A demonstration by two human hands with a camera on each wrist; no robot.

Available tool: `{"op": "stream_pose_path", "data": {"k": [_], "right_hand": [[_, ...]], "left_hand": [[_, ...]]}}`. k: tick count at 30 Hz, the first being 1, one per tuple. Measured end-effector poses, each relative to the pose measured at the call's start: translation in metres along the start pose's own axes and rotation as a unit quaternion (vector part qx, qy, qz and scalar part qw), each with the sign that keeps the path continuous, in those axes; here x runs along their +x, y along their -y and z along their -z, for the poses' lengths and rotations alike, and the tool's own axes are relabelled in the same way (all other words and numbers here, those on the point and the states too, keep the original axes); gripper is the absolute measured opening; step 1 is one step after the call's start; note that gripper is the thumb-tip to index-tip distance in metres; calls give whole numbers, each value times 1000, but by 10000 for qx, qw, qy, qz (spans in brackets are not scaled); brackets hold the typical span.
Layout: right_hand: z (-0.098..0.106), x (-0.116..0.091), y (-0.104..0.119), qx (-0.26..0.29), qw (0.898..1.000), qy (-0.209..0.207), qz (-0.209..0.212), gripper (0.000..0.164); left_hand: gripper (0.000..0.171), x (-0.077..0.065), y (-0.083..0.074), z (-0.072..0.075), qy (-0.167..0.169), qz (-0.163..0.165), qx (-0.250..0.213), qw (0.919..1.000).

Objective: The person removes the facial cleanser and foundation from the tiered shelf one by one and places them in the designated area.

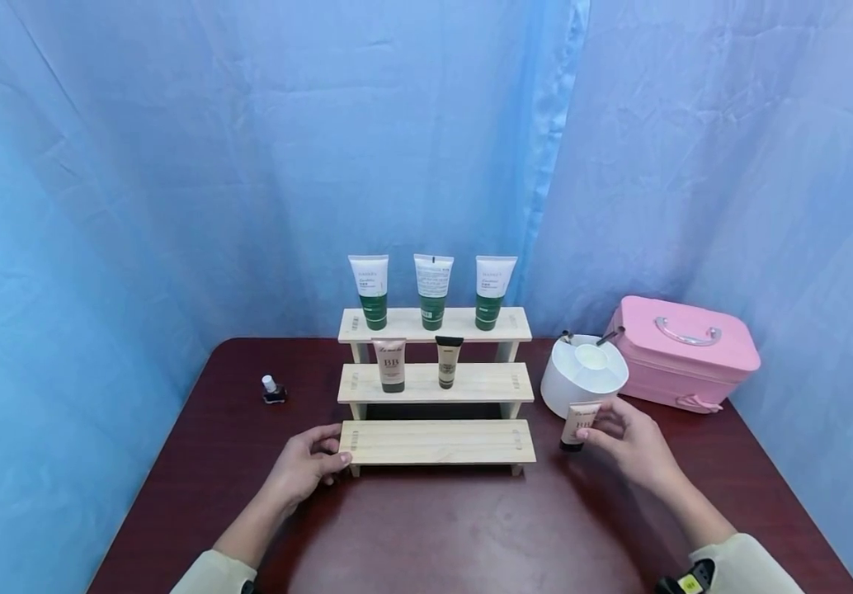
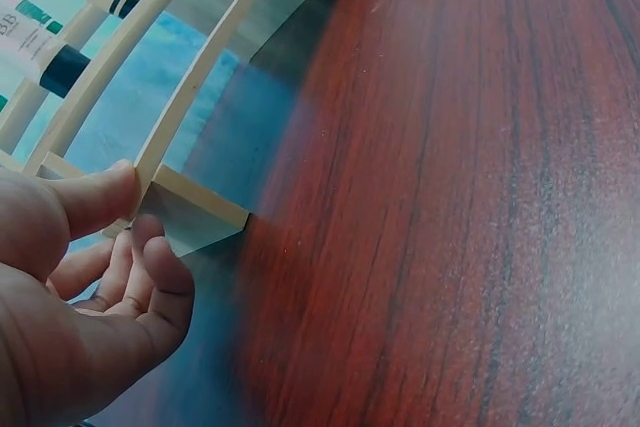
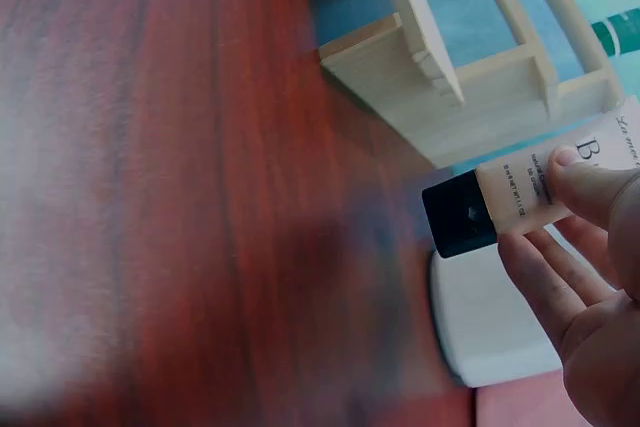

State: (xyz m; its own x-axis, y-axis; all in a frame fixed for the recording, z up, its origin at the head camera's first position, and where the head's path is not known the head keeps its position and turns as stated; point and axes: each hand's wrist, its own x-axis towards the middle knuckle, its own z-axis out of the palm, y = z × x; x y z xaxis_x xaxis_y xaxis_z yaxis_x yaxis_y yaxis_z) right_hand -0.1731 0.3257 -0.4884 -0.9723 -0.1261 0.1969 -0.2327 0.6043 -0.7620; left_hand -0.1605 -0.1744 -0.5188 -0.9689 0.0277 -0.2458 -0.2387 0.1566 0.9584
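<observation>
My left hand (image 1: 306, 462) pinches the left end of the lowest step of a three-step wooden display rack (image 1: 437, 442), thumb on top and fingers curled beneath. To the right of the rack, my right hand (image 1: 634, 441) holds a beige BB cream tube (image 1: 579, 424) with a black cap (image 3: 460, 214), cap downward, between thumb and fingers. On the middle step stand another BB cream tube (image 1: 392, 365) and a smaller beige tube with a dark cap (image 1: 447, 363). Three white-and-green tubes, one of them in the middle (image 1: 432, 290), stand along the top step.
A small dark bottle with a white cap (image 1: 274, 389) sits on the dark red table (image 1: 471, 536) at left. Behind my right hand are a round white organizer (image 1: 562, 388) with brushes and a pink case (image 1: 682, 338) with a silver handle. Blue curtains (image 1: 248, 165) enclose the table.
</observation>
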Motion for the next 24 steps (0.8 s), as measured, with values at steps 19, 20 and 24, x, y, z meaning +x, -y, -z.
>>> {"op": "stream_pose_path", "data": {"k": [19, 20, 24], "right_hand": [[-11, -5, -13, 72, 9997, -92, -204, 33], [-11, -5, -13, 58, 9997, -84, -212, 33], [-13, -6, -12, 95, 9997, -75, -232, 35]], "left_hand": [[54, 1, -2, 2, 177, 230, -345, 9990], [54, 1, -2, 2, 182, 228, -335, 9990], [55, 1, -1, 4, 215, 232, -291, 9991]]}}
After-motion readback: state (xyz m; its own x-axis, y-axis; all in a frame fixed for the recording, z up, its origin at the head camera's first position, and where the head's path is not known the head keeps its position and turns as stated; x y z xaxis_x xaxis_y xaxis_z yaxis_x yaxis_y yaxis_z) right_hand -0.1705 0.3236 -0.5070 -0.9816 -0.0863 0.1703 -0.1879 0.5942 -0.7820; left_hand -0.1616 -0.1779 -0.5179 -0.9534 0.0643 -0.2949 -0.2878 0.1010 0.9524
